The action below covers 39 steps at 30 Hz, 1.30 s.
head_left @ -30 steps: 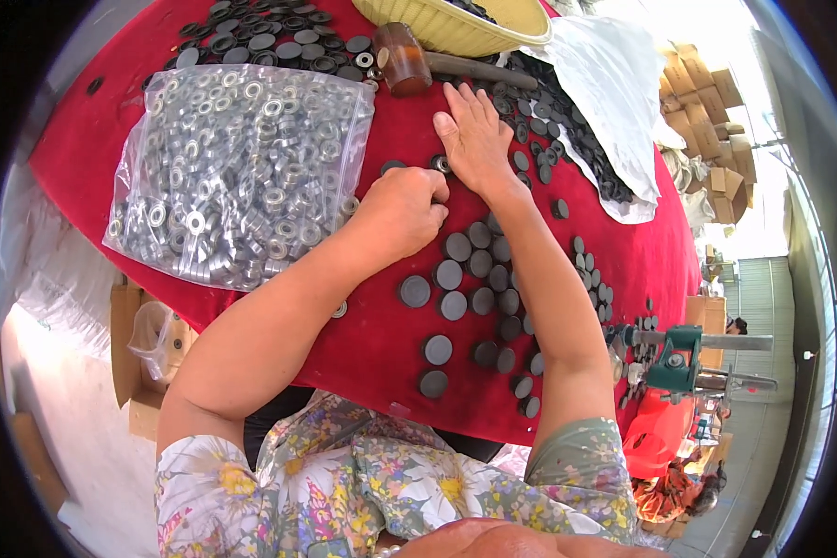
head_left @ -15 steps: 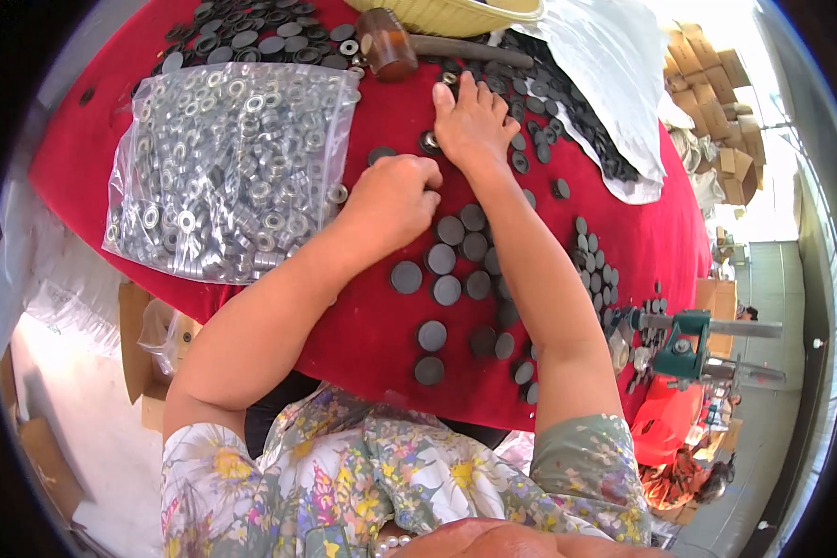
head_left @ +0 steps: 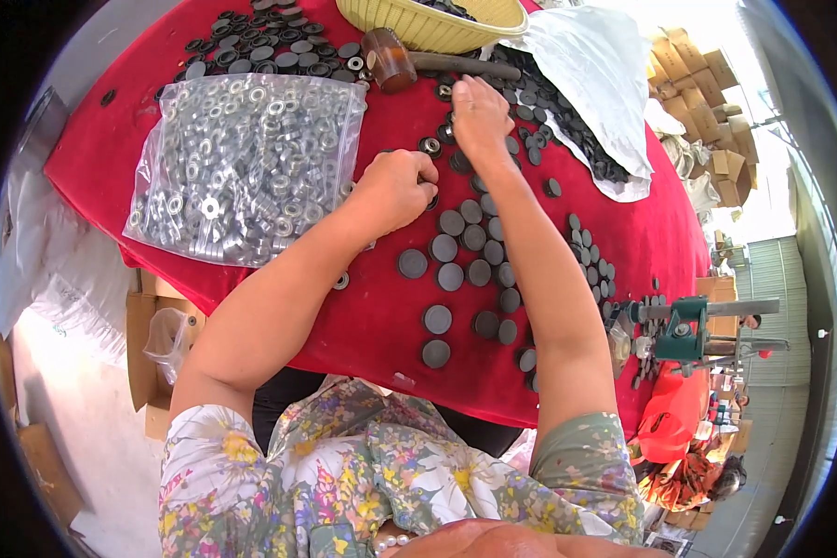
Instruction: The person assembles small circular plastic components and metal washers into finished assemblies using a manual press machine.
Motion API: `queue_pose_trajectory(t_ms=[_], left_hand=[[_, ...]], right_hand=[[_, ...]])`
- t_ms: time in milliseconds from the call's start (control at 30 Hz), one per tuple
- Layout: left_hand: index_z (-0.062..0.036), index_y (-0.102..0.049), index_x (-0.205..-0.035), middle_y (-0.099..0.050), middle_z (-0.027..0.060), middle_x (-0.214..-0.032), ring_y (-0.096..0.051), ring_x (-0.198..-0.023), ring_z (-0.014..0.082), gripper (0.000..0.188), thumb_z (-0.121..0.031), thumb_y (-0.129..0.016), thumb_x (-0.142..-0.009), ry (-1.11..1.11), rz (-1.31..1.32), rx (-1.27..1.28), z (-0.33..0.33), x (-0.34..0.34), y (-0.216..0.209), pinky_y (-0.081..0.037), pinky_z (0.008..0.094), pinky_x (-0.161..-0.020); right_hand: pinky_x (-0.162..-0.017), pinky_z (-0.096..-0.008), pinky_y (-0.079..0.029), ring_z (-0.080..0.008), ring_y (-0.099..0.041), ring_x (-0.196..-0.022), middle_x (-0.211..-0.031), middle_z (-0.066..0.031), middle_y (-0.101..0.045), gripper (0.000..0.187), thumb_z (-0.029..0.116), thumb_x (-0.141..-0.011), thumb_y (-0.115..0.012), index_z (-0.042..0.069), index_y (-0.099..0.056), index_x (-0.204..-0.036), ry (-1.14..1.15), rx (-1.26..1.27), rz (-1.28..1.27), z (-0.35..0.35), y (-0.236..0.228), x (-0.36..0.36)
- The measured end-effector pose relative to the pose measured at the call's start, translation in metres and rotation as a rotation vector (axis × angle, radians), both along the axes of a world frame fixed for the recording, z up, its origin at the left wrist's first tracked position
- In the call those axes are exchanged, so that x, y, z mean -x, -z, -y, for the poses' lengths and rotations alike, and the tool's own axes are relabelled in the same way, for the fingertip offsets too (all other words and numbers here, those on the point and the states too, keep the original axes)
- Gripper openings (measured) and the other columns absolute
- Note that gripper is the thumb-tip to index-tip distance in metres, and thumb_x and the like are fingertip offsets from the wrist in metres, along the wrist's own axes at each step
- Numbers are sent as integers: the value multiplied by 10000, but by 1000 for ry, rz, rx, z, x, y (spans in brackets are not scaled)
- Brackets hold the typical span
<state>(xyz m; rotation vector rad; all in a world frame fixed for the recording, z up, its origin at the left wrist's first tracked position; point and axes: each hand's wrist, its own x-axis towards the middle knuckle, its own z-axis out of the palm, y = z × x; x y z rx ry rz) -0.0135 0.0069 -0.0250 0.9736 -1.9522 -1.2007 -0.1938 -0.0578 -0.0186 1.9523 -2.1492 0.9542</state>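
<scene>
My left hand point(head_left: 392, 193) is closed, its fingers curled down near the middle of the red cloth. A dark round cap point(head_left: 432, 201) shows in part at its fingertips. Farther out, my right hand point(head_left: 480, 113) has its fingers drawn together and bent downward; whatever they hold is hidden. Between the hands lies a black cap with a shiny metal bearing point(head_left: 429, 146) in it. Several plain black caps point(head_left: 451, 222) are spread below the right wrist. To the left of my left hand rests a clear plastic bag of metal bearings point(head_left: 251, 172).
A mallet point(head_left: 391, 61) lies at the back beside a yellow basket point(head_left: 418, 26). Black caps are heaped at the far left point(head_left: 260, 46) and by a white sack point(head_left: 591, 70). A green clamp-like tool point(head_left: 684, 330) stands at the right edge. Cardboard boxes point(head_left: 702, 84) are stacked beyond.
My right hand's fingers, spread before, have come together and curl downward. Part of a dark cap now shows at my left fingertips. The whole view has shifted slightly.
</scene>
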Motion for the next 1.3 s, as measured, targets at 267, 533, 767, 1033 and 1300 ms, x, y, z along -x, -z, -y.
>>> queue_pose_trajectory(t_ms=[267, 533, 767, 1033, 1300], left_hand=[[45, -662, -929, -674, 211, -841, -668, -803, 315, 212, -70, -642, -753, -24, 8, 58, -4, -2, -4, -510, 380, -733], [41, -664, -936, -675, 206, -848, -664, -788, 314, 211, -75, -649, -761, -41, 11, 55, -4, 0, -9, -509, 376, -734], [36, -659, -975, -667, 133, -757, -634, -582, 165, 197, -67, -629, -810, -9, 15, -10, -3, 2, -2, -508, 317, -554], [-12, -689, -926, -682, 186, -845, -668, -792, 325, 185, -114, -642, -778, -65, -18, -40, -4, 0, -5, -520, 388, -736], [-27, -672, -892, -608, 181, -900, -600, -864, 390, 153, -17, -598, -759, -6, 36, 566, 2, 3, 14, -486, 453, -755]], right_hand=[[-1075, -534, -203, -335, -313, -1351, -1439, -161, -405, 605, 483, -974, -376, 46, -411, -1391, 29, -133, -234, -9, 3, -32], [-1043, -563, -244, -364, -316, -1340, -1443, -197, -385, 675, 516, -960, -377, 28, -341, -1424, 117, -173, -214, -4, 0, -33], [-1054, -549, -249, -364, -352, -1319, -1429, -191, -416, 685, 527, -949, -368, 9, -390, -1398, 149, -115, -68, 0, 7, -25], [-885, -339, -417, -229, -586, -1033, -1161, -128, -612, 444, 314, -986, -461, -41, -518, -1247, -122, 185, 1238, -55, -83, 23], [-718, -299, -493, -171, -634, -774, -856, -100, -667, 195, 158, -911, -585, -24, -653, -926, -156, -42, 612, -303, -84, -21]])
